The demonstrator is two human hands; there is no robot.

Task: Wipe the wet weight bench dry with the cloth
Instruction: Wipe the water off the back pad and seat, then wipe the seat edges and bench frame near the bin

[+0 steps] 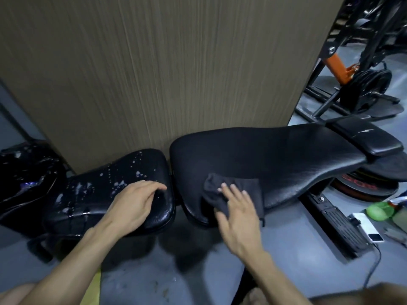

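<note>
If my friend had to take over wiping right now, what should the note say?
Left hand: flat on the seat pad, holding nothing.
Right hand: open, pressing the cloth onto the near end of the back pad.
Done: the back pad shows no droplets.
Left: the seat pad has droplets all over it, and the wet black part further left does too.
</note>
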